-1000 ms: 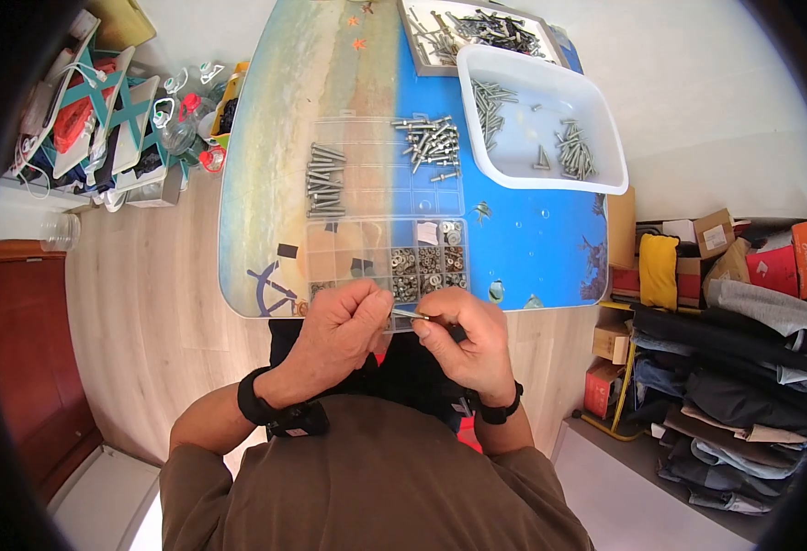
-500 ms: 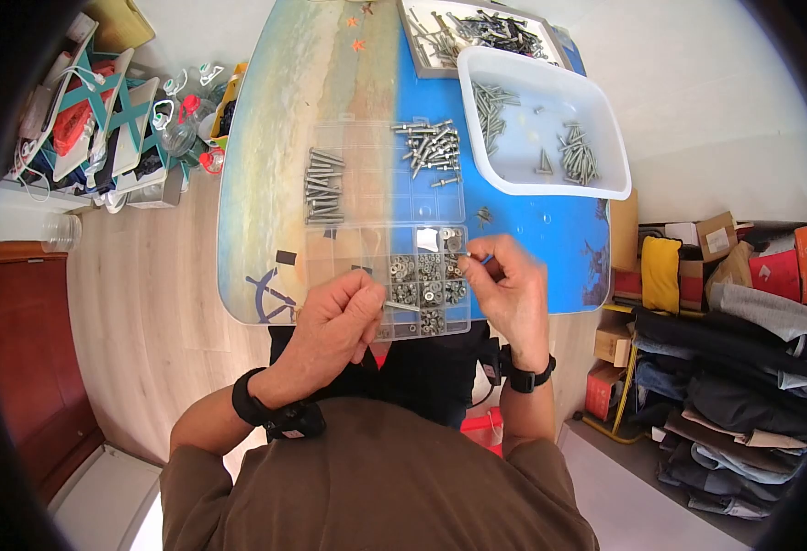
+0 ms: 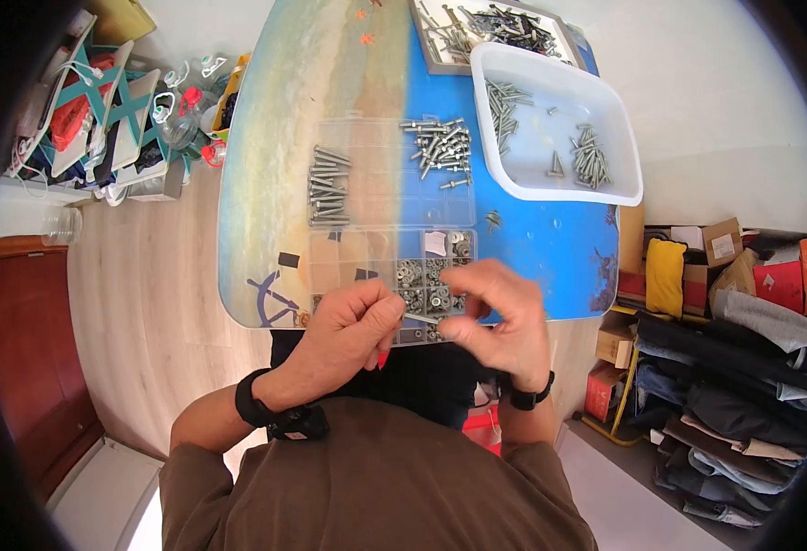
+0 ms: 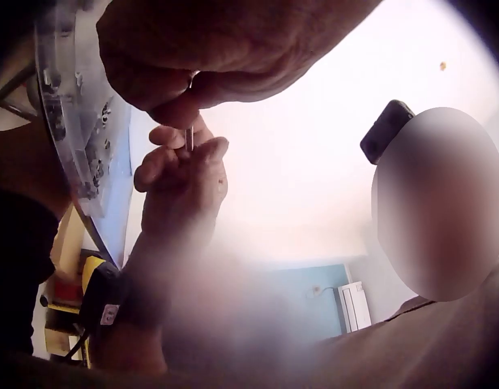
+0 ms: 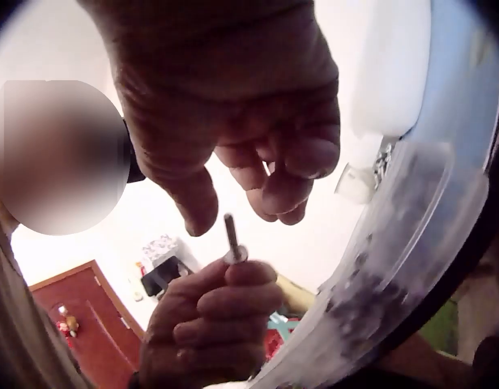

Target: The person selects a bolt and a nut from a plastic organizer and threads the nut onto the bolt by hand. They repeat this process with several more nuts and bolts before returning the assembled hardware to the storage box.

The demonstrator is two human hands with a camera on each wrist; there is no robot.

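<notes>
In the head view my left hand [image 3: 353,331] pinches a metal bolt [image 3: 422,319] by its head end, the shank pointing right. The right wrist view shows its threaded end [image 5: 231,232] upward, with a washer [image 5: 236,256] round it at the fingertips. My right hand [image 3: 502,321] hovers by the bolt's free end, thumb and fingers parted around that tip. Below both hands lies a clear divided box [image 3: 353,246], its right compartments holding nuts and washers [image 3: 411,273]. On its opened lid [image 3: 376,174] rest two groups of bolts [image 3: 330,188].
A white plastic tub [image 3: 633,174] with loose bolts stands at the right of the table [image 3: 559,266]. Behind it sits a shallow tray [image 3: 435,60] of mixed screws. Folded clothes [image 3: 725,395] are stacked on a rack to the right, and bottles [image 3: 178,129] stand left.
My right hand went from the bolt to the box's right compartments, then came back beside the bolt with thumb and fingers spread. The left hand kept its pinch on the bolt.
</notes>
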